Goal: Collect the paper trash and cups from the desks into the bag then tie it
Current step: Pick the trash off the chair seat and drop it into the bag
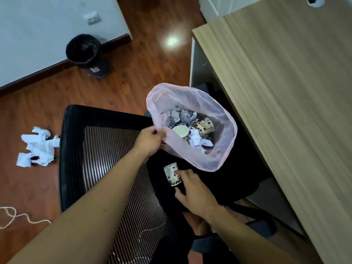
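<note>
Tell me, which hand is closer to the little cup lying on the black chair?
Right. The right hand touches the cup with a fingertip; the left hand is farther up, pinching the pink bag rim.

Glossy wood floor, matt woodgrain desk, thin translucent plastic bag.

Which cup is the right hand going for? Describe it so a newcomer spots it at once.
Start at the black mesh office chair; its dark seat carries the open pink plastic bag. Just outside the bag's near rim, a brown-spotted white paper cup lies on its side under the right hand, the only cup outside the bag.
</note>
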